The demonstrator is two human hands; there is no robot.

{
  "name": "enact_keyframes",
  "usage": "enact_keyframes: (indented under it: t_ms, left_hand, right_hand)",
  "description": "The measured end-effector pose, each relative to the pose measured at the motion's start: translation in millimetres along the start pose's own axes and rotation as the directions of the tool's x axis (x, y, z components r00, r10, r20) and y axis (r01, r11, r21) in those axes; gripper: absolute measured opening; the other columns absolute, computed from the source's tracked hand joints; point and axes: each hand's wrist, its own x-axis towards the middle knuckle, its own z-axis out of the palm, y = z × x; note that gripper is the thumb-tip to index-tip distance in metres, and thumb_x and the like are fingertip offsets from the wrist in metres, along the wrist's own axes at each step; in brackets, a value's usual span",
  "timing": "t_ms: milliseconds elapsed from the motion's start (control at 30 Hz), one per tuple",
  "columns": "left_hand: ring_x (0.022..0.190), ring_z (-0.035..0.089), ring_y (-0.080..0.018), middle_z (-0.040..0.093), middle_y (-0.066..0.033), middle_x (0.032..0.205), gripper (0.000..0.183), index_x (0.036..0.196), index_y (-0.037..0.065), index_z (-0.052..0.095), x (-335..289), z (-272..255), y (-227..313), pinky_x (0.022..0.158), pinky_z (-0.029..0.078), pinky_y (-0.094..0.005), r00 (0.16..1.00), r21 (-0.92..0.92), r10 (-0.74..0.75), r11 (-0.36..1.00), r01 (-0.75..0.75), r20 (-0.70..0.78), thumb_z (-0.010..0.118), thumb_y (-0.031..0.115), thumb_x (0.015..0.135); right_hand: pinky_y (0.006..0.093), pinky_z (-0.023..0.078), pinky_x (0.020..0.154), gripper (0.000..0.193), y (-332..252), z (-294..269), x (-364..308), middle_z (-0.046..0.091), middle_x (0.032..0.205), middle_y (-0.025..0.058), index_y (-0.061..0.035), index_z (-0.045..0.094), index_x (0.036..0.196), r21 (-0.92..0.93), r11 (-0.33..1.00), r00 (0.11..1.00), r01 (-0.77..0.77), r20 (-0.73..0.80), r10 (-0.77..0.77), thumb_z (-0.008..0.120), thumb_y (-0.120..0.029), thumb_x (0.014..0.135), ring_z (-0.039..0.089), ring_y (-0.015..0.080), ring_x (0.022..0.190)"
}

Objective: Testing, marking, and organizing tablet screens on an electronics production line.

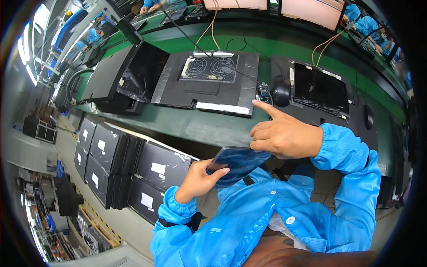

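Partly hidden, left fingers (221,172) clamp dark panel (242,165); right fingers (267,108): grip unclear.

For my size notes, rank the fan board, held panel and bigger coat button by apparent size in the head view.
1. Fan board
2. Held panel, partly covered
3. Bigger coat button

I see the person's bare left hand (200,177) gripping, thumb (219,174) uppermost; the bare right hand (287,135) reaches farther forward, index finger (268,108) pointing, others curled, bright-blue fabric sleeve (341,144) gathered behind.
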Motion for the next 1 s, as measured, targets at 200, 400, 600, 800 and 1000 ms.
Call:
enact_keyframes:
  t_ms: [200,400,600,800,1000]
  left_hand:
    - [0.086,0.068,-0.0132,0.077,-0.0089,0.096,0.033,0.111,-0.002,0.073,21.5,-59.7,34.6,0.080,0.054,-0.0308,1.000,0.002,0.019,1.000,-0.019,0.025,0.083,0.018,0.088]
    - [0.085,0.066,-0.0114,0.073,-0.0041,0.089,0.041,0.114,-0.002,0.068,117.9,-148.1,83.7,0.080,0.054,-0.0310,0.936,0.102,0.238,0.957,-0.272,0.258,0.086,0.019,0.084]
    - [0.122,0.061,-0.0386,0.066,-0.0218,0.126,0.064,0.125,-0.001,0.066,190.6,-170.6,60.7,0.107,0.045,-0.0483,0.519,0.749,0.755,0.596,-0.289,-0.400,0.088,0.037,0.078]
    - [0.152,0.028,-0.0413,0.033,-0.0305,0.159,0.119,0.151,0.001,0.047,199.7,-144.2,-18.7,0.124,0.013,-0.0604,0.905,0.657,0.291,0.754,-0.018,-0.310,0.084,0.071,0.062]
    - [0.145,0.038,-0.0430,0.044,-0.0258,0.154,0.110,0.146,0.003,0.054,207.0,-131.8,-37.8,0.121,0.024,-0.0559,0.788,0.708,0.453,0.706,-0.031,-0.417,0.088,0.065,0.061]
  right_hand:
    - [0.0418,0.053,0.078,0.039,3.5,-2.1,-5.5,0.065,0.092,0.0104,-0.0063,0.064,0.104,-0.056,0.947,0.598,-0.316,-0.787,0.153,0.085,-0.028,0.079,0.066,0.0289,0.089]
    - [0.0299,0.050,0.093,0.046,32.1,42.7,32.0,0.071,0.115,0.0077,0.0042,0.059,0.134,0.972,0.186,0.816,-0.143,0.010,0.578,0.063,-0.030,0.105,0.064,0.0129,0.105]
    - [0.0382,0.056,0.091,0.030,66.3,87.5,67.7,0.071,0.111,0.0088,-0.0010,0.062,0.120,0.934,-0.185,0.503,0.304,0.007,0.864,0.054,-0.027,0.108,0.069,0.0175,0.100]
    - [0.0484,0.059,0.093,0.024,89.5,66.8,84.9,0.066,0.108,0.0104,-0.0011,0.059,0.114,0.937,-0.250,0.264,0.242,0.185,0.947,0.056,-0.024,0.107,0.068,0.0235,0.100]
    - [0.0393,0.060,0.074,0.081,107.1,5.3,63.8,0.065,0.121,0.0254,0.0172,0.048,0.135,0.528,0.200,0.400,-0.826,0.297,0.867,0.074,-0.046,0.091,0.073,0.0272,0.090]
